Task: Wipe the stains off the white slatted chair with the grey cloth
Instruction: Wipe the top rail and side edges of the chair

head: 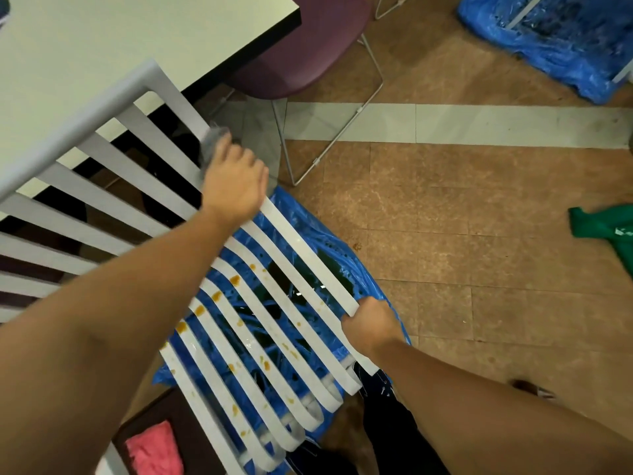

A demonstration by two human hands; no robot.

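Note:
The white slatted chair [144, 156] fills the left and middle, its seat slats spotted with orange-brown stains [235, 279]. My left hand [233, 181] presses the grey cloth [214, 140] against the outermost slat where the backrest meets the seat; only a blurred bit of cloth shows beyond the fingers. My right hand [368, 325] grips the front end of the outer seat slat, fingers curled round it.
Blue plastic sheeting [308, 221] lies under the chair. A pale table [102, 39] and a purple chair [308, 46] stand behind. More blue plastic [555, 39] lies top right, a green cloth [606, 231] at right, a pink cloth [154, 450] bottom left.

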